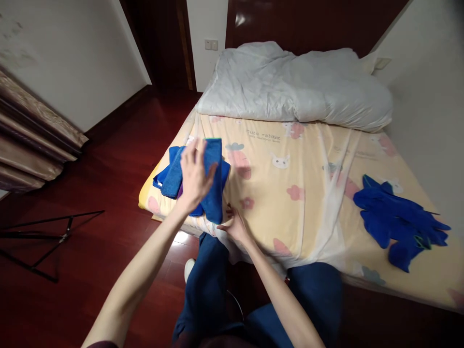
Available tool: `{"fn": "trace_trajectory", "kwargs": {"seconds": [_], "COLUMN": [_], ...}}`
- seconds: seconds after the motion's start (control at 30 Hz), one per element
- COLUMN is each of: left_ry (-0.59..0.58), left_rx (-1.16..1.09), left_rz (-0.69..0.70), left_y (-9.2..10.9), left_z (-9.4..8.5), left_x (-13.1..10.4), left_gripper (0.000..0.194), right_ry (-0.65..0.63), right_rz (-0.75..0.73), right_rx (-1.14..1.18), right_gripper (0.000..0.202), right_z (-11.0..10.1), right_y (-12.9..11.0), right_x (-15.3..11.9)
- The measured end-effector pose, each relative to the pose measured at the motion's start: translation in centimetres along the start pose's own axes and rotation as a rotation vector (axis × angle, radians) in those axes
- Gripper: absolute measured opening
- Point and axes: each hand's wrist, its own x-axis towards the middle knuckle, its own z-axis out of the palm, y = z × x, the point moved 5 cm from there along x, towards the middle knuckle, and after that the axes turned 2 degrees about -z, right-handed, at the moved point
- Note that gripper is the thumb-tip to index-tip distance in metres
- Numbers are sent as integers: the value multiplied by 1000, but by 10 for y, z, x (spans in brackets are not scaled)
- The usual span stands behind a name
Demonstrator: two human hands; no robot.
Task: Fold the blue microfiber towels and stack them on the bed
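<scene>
A long, folded blue towel (213, 193) lies on a pile near the bed's front left edge. Over its left side is my left hand (194, 176), slightly blurred, fingers apart and nothing gripped; whether it touches the towel I cannot tell. My right hand (235, 224) rests low by the towel's near right end, its thumb held away from its fingers and nothing visible in it. Left of my left hand sits another folded blue towel (171, 176), with more blue cloth beneath and a bit of purple showing.
Loose blue towels (393, 212) lie heaped at the right of the bed (268, 193). A pale quilt (297, 87) is bunched by the dark headboard. Black tripod legs (50, 237) stand on the red floor, left. A curtain (32, 140) hangs beyond them.
</scene>
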Motion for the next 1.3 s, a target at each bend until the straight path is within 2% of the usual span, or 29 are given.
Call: {"fn": "trace_trajectory", "kwargs": {"seconds": [0.03, 0.1, 0.17, 0.23, 0.33, 0.5, 0.67, 0.77, 0.87, 0.93, 0.97, 1.03, 1.1, 1.2, 1.23, 1.3], "left_ry": [-110, -448, -725, -797, -819, -780, -796, -766, -761, -773, -769, -752, -764, -803, -787, -702], "left_rx": [40, 97, 219, 262, 279, 238, 238, 300, 423, 500, 509, 439, 296, 129, 97, 79], "left_rz": [110, 385, 519, 530, 535, 577, 591, 555, 506, 520, 538, 579, 588, 524, 469, 332], "left_y": [9, 27, 27, 15, -14, -50, -57, -58, -52, -34, -18, 25, 77, 145, 161, 177], "left_z": [21, 70, 113, 135, 142, 121, 116, 126, 145, 160, 168, 185, 206, 244, 256, 275], "left_x": [-16, -59, -102, -126, -135, -119, -116, -116, -119, -126, -132, -146, -163, -188, -194, -200], "left_gripper": [50, 41, 31, 21, 15, 23, 21, 23, 21, 19, 22, 31, 32, 24, 23, 27], "right_ry": [33, 85, 110, 132, 196, 297, 347, 385, 520, 651, 718, 839, 939, 1061, 1096, 1155], "right_rz": [3, 6, -7, -11, 16, 89, 148, 142, 154, 167, 174, 194, 226, 264, 269, 272], "right_rx": [11, 35, 69, 89, 95, 119, 148, 147, 150, 175, 187, 187, 158, 98, 73, 8], "right_gripper": [102, 97, 86, 74, 61, 44, 36, 34, 34, 35, 36, 39, 44, 49, 49, 48], "right_z": [-8, -23, -37, -53, -80, -116, -148, -178, -218, -244, -256, -276, -293, -314, -320, -332], "right_y": [6, 16, 23, 28, 37, 55, 61, 64, 75, 86, 91, 101, 111, 121, 123, 128], "right_x": [-9, -30, -52, -75, -109, -157, -182, -190, -204, -216, -222, -232, -241, -252, -255, -261]}}
